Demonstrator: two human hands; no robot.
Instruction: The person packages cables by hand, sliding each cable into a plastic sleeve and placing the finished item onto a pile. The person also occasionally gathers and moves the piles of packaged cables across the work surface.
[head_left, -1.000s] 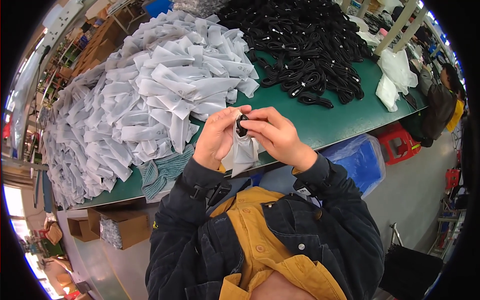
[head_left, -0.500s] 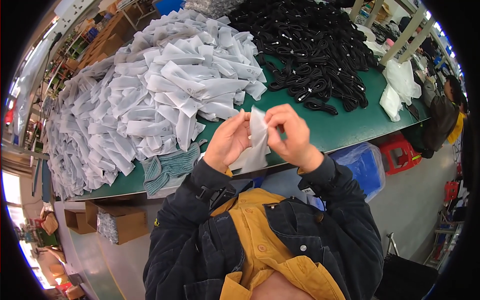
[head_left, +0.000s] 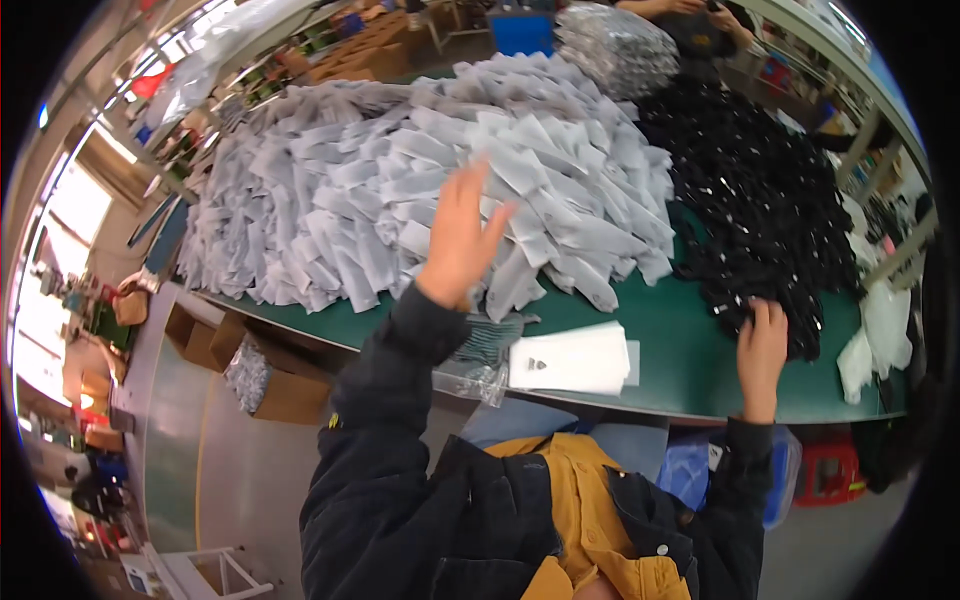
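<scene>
My left hand (head_left: 461, 238) is raised over the near side of a big heap of whitish frosted packets (head_left: 340, 190). Its fingers are stretched out, slightly blurred, and nothing is in them. Off to the right, my right hand (head_left: 763, 355) reaches down to the near edge of a pile of black coiled cables (head_left: 755, 200). Its fingers are curled at a cable bundle there, with the fingertips partly hidden. Between my hands, a fanned stack of flat white pouches (head_left: 575, 358) lies at the table's front edge.
A teal striped knit piece (head_left: 487, 340) and clear plastic film (head_left: 470, 382) lie left of the pouches on the green table (head_left: 680, 375). White bags (head_left: 878, 335) sit at the right end. Cardboard boxes (head_left: 285, 390) and a red stool (head_left: 830, 473) stand below. Another person (head_left: 695, 30) is at the back.
The thin whitish packet between both hands has left them. My left hand moved up over the packet heap and opened; my right hand moved right to the cables. The view has shifted.
</scene>
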